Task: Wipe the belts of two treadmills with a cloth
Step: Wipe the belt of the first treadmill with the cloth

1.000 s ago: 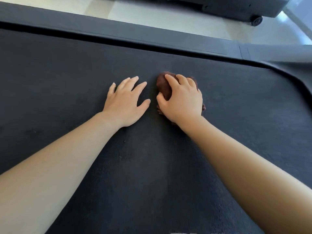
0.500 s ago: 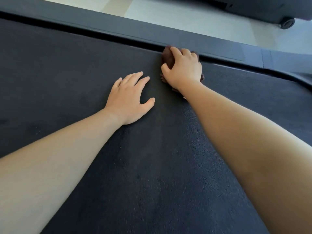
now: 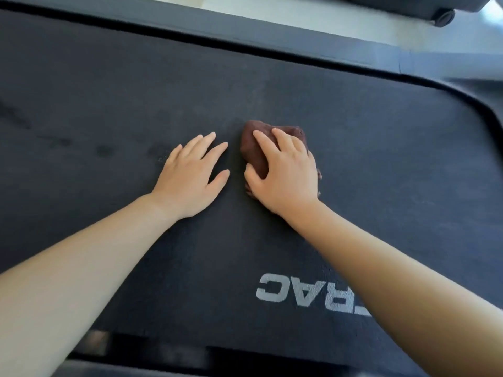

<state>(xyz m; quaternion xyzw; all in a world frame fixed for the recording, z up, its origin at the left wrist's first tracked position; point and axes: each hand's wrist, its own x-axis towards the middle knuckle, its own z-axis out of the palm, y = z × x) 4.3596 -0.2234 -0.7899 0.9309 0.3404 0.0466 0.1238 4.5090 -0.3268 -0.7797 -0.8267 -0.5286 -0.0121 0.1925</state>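
A dark grey treadmill belt [image 3: 109, 104] fills most of the view, with grey lettering near its lower right. A bunched dark brown cloth [image 3: 254, 148] lies on the middle of the belt. My right hand [image 3: 285, 175] presses down on the cloth, fingers curled over its top, hiding most of it. Beside it, my left hand [image 3: 190, 175] lies flat on the bare belt with its fingers spread, just left of the cloth and holding nothing.
A grey side rail [image 3: 272, 39] borders the belt's far edge and curves round at the right. Beyond it is pale floor [image 3: 299, 14], and the base and wheel [image 3: 445, 16] of another machine at the top right. The near rail runs along the bottom.
My right hand has pulled the cloth back from the far rail to the middle of the belt. The left hand stays flat in place. The view has shifted, showing the belt's lettering.
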